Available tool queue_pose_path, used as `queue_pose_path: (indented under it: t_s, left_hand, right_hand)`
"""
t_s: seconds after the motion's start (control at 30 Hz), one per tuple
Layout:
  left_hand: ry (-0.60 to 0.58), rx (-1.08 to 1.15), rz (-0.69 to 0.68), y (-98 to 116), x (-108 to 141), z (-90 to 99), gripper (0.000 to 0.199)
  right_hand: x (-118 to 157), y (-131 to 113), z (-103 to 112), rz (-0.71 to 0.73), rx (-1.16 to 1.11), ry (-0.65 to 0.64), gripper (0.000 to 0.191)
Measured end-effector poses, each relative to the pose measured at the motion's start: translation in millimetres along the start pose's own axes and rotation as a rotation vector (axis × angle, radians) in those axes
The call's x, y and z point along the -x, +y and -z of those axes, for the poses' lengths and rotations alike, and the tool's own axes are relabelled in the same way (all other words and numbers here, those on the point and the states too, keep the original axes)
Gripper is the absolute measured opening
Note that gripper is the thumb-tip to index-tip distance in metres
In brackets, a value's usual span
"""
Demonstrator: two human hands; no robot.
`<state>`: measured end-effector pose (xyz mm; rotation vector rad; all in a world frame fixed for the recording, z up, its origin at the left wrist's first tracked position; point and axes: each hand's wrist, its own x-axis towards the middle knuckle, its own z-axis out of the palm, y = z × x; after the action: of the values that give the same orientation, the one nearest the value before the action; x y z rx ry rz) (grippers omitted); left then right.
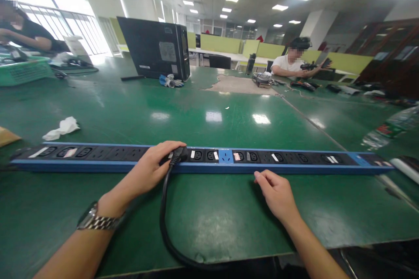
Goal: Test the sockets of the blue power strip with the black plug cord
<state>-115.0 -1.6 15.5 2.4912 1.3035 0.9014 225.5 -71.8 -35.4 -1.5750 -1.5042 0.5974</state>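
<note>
A long blue and black power strip (225, 156) lies across the green table, with rows of sockets facing up and small white labels on some. My left hand (153, 163), with a metal watch on the wrist, is closed around a black plug (177, 154) at a socket left of the middle. From the plug a thick black cable (163, 213) curves down over the table's near edge. My right hand (273, 189) is just in front of the strip, right of the blue socket, its fingers curled together with nothing visible in them.
A black computer case (157, 48) and gloves (170, 81) stand behind the strip. Crumpled tissue (62, 128) and a green basket (24, 72) are at left. A plastic bottle (391, 126) lies at right. Two people sit across the table, at far left and back right.
</note>
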Motion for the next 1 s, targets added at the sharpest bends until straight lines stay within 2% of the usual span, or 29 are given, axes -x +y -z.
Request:
queue_pose_path:
  t_s: [0.17, 0.3, 0.4, 0.47, 0.5, 0.63, 0.77, 1.0]
  left_hand:
    - [-0.032, -0.033, 0.022, -3, -3, -1.4, 0.037]
    - [0.025, -0.052, 0.047, -3, 1, -8.2, 0.038]
    - [0.188, 0.016, 0.137, 4, 2, -11.1, 0.04]
    - [0.315, 0.079, 0.19, 15, 0, -14.7, 0.041]
    - [0.34, 0.099, 0.191, 22, -3, -18.1, 0.041]
    - [0.191, 0.146, 0.059, 52, -22, -43.6, 0.034]
    - [0.096, 0.147, 0.017, 69, -44, -67.8, 0.029]
    - [0.068, 0.147, -0.002, 72, -54, -74.8, 0.027]
  right_hand:
    - [0, 1, 1, 0.003, -0.013, -0.013, 0.039]
    - [-1, 2, 0, -0.002, -0.01, -0.017, 0.039]
    - [-1, 2, 0, 0.004, -0.001, -0.017, 0.039]
    - [-1, 2, -1, 0.005, -0.007, -0.021, 0.038]
    - [-1, 2, -1, 0.005, -0.011, -0.024, 0.038]
    - [-2, 2, -1, 0.005, -0.006, -0.022, 0.039]
    - [-2, 2, -1, 0.003, -0.007, -0.023, 0.039]
    - [-4, 4, -3, 0.024, -0.004, -0.013, 0.041]
